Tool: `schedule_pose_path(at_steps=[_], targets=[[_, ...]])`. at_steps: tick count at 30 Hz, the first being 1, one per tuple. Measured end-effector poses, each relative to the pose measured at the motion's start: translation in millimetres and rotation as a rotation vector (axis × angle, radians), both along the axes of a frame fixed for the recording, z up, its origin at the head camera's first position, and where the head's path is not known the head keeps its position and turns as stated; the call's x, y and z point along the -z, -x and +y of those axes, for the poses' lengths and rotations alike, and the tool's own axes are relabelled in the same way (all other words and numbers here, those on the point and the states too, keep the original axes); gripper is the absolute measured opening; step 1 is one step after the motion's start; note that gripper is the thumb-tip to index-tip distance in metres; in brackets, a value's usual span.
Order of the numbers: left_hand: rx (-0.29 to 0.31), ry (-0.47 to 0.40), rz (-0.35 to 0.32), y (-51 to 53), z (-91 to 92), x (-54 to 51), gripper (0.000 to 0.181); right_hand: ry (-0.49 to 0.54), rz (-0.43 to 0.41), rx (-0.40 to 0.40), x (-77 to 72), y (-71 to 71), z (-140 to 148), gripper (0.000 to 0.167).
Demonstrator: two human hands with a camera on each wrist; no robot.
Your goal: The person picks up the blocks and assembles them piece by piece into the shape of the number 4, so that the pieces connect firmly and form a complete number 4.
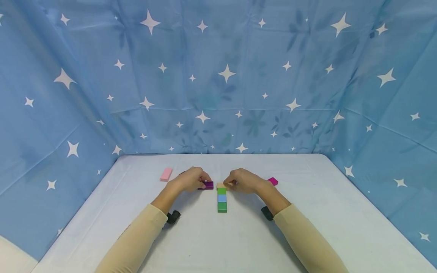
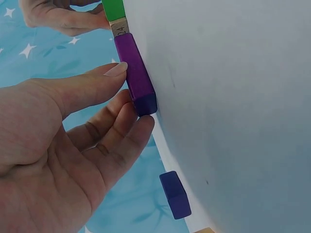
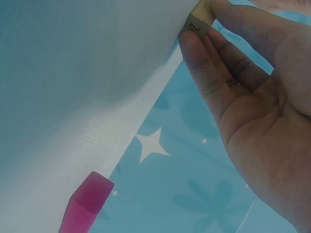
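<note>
At the centre of the frame, your left hand (image 1: 192,179) pinches the purple block (image 1: 209,185) between thumb and fingers, apparently leaving its right end free beside the wooden block (image 1: 220,185). Your right hand (image 1: 244,180) pinches that one's right end, probably steadying it above the light green (image 1: 222,191), blue (image 1: 222,198) and dark green blocks (image 1: 222,207), aligned as one straight column.

Free passage spans the counter (image 1: 222,242) between the sleeves (image 1: 134,239); beyond, a green-and-blue block row (image 1: 222,198) obstructs the middle; a narrow gap separates purple block (image 1: 209,185) from wooden block (image 1: 220,186).
</note>
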State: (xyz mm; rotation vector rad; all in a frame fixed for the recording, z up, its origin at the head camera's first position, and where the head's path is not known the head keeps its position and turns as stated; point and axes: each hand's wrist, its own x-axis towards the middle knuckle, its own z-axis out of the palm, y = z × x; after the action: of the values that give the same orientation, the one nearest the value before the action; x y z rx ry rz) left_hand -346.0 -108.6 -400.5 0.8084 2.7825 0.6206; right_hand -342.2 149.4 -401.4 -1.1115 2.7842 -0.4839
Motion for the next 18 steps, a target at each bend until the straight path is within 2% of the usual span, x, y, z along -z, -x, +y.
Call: schedule_pose_path(at_steps=[18], targets=[[0.056,-0.028,0.038,-1.4,4.3,2.9,0.025,0.003,0.018,-0.019,1.0,1.6,1.3,0.027]])
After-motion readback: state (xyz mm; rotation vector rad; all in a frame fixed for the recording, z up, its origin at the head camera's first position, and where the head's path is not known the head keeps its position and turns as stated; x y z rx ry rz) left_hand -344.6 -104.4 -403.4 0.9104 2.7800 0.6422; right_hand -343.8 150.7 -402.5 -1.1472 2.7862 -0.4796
